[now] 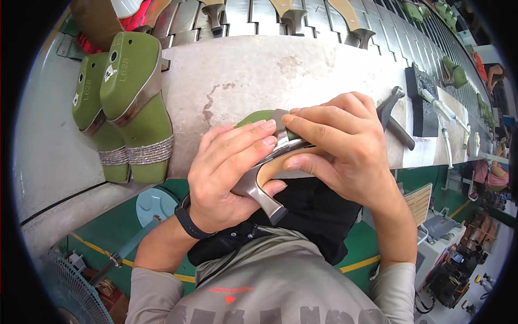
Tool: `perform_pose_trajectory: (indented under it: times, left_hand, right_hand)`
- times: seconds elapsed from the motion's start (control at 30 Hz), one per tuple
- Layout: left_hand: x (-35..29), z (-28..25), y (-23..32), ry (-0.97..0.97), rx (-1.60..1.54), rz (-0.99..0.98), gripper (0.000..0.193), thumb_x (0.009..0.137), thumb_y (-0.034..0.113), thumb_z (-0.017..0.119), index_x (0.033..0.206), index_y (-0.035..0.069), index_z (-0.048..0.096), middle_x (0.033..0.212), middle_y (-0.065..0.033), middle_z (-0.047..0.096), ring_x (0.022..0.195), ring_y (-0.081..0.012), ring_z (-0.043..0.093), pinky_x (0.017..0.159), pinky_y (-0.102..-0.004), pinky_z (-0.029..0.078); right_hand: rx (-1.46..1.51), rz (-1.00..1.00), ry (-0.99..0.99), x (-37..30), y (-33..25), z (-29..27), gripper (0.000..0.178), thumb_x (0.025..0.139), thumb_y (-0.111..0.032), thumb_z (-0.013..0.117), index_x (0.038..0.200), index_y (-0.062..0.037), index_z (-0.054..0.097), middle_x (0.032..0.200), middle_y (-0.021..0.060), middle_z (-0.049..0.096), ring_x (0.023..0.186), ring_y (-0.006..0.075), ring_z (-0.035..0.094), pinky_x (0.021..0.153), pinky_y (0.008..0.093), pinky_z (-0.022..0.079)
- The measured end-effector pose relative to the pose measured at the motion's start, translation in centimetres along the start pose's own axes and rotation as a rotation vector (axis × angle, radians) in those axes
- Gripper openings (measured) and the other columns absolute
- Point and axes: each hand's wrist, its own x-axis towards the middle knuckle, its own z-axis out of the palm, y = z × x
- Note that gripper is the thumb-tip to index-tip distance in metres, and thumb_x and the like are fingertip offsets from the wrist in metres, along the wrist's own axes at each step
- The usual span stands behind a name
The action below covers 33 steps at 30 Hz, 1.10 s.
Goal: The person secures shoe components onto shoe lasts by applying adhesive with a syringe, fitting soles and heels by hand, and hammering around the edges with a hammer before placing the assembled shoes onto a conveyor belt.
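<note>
Over the near edge of the worktable [259, 70], both my hands grip a high-heeled sandal [253, 185] fitted on a green shoe last [253, 117]. Its metallic grey-brown heel points down toward my body, and its tan sole faces me. My left hand [218, 167] is closed around the heel side, fingertips on the strap. From the other side my right hand [345, 143] pinches it, fingers on the top strap and thumb under the sole. The hands cover much of the last and upper.
Two green lasts [132, 67] with strapped uppers stand at the left. A hammer [398, 129], a black block [422, 119] and syringe-like applicators [447, 143] lie at the right. Beyond the table, a slatted metal conveyor [243, 24] carries heeled soles [345, 16]. A fan [75, 289] stands lower left.
</note>
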Motion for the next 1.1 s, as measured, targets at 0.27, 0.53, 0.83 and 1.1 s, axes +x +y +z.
perform_pose_trajectory:
  times: [0.27, 0.53, 0.83, 1.1]
  left_hand:
    - [-0.6, 0.1, 0.4, -0.014, 0.033, -0.016, 0.059, 0.084, 0.034, 0.091, 0.129, 0.004, 0.067, 0.131, -0.0178, 0.073, 0.120, -0.0325, 0.072, 0.106, -0.0489, 0.050]
    - [-2.1, 0.9, 0.1, 0.005, 0.046, 0.008, 0.060, 0.083, 0.028, 0.091, 0.131, 0.006, 0.065, 0.135, -0.0150, 0.072, 0.123, -0.0309, 0.071, 0.110, -0.0484, 0.046]
    - [-2.4, 2.5, 0.4, 0.065, 0.079, -0.012, 0.066, 0.082, 0.028, 0.091, 0.137, 0.004, 0.062, 0.140, -0.0160, 0.068, 0.128, -0.0321, 0.067, 0.113, -0.0498, 0.042]
    - [-0.1, 0.7, 0.5, -0.201, 0.036, -0.060, 0.098, 0.076, 0.051, 0.090, 0.151, 0.001, 0.052, 0.156, -0.0205, 0.055, 0.145, -0.0403, 0.051, 0.120, -0.0573, 0.033]
  right_hand:
    - [-0.008, 0.043, -0.092, 0.0, -0.6, -0.6, 0.050, 0.075, -0.039, 0.086, 0.114, -0.0083, 0.081, 0.109, 0.0042, 0.079, 0.091, 0.0216, 0.065, 0.090, 0.0385, 0.044]
    - [0.078, 0.292, -0.300, 2.8, -2.3, -2.0, 0.046, 0.064, -0.026, 0.097, 0.101, -0.0035, 0.081, 0.104, 0.0082, 0.079, 0.090, 0.0267, 0.068, 0.084, 0.0388, 0.051]
    - [-0.061, 0.229, -0.360, 3.5, -2.3, -2.0, 0.055, 0.059, -0.034, 0.098, 0.101, -0.0041, 0.078, 0.105, 0.0094, 0.078, 0.093, 0.0285, 0.068, 0.090, 0.0421, 0.052]
    - [-0.219, -0.044, 0.002, 0.5, 2.8, -0.5, 0.070, 0.061, -0.048, 0.094, 0.117, -0.0115, 0.078, 0.138, 0.0107, 0.069, 0.134, 0.0345, 0.059, 0.117, 0.0609, 0.038]
